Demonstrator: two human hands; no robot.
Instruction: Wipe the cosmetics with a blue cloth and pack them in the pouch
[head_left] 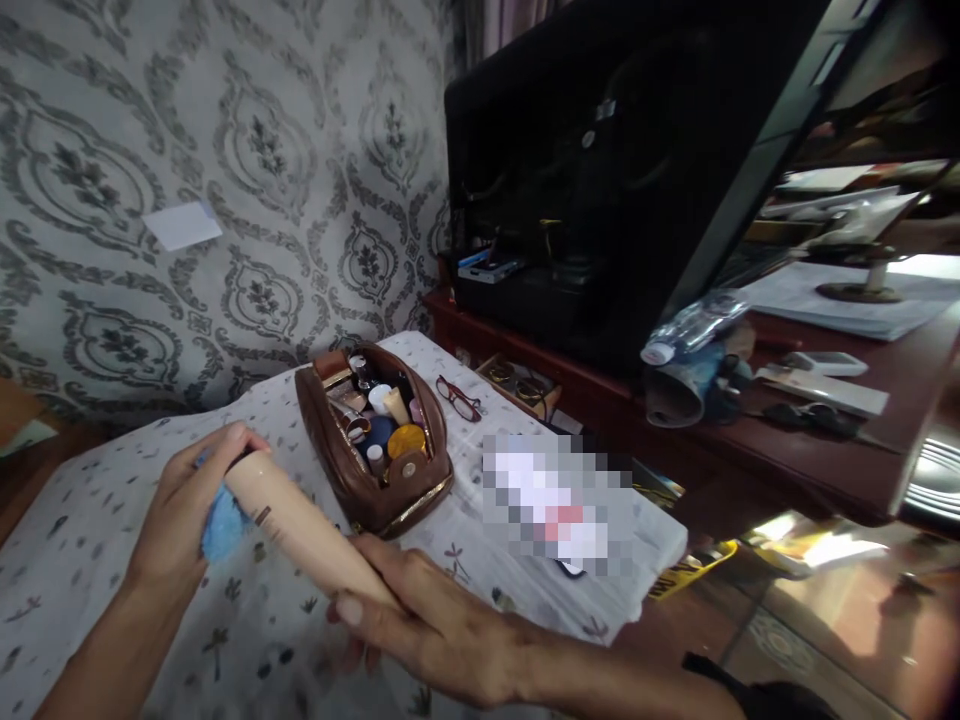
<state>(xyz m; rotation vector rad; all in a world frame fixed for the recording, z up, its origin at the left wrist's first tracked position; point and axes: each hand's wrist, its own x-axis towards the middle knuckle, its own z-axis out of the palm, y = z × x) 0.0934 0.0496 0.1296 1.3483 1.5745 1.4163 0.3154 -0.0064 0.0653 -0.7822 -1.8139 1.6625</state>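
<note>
Two hands, the left hand (pixel 184 495) and the right hand (pixel 442 625), hold one long beige bottle (pixel 307 530). The right grip is closed tight on the low end, with its thumb on the near side and its fingers tucked behind. Its arm lies nearly flat, coming in from the low right. The left grip is folded round a fuzzy blue cloth (pixel 225 525) and pushes it to the dark top end. The left arm slants up from the bottom corner, and its wrist is bent. The bottle leans, top end up to the left, over a white cloth (pixel 67 560) with little plants on it.

Just past the bottle sits an open brown bag (pixel 341 470) full of jars and tubes, one with a yellow lid (pixel 407 443). Red glasses (pixel 459 398) lie beside the bag. Nearer the right arm, something pale (pixel 562 500) is too blurry to tell. Farther off, a big black TV (pixel 637 200) and a clear plastic bottle (pixel 697 325) are on a red-brown table (pixel 810 470). Behind the bag is a wall (pixel 277 220) with curly gray patterns.
</note>
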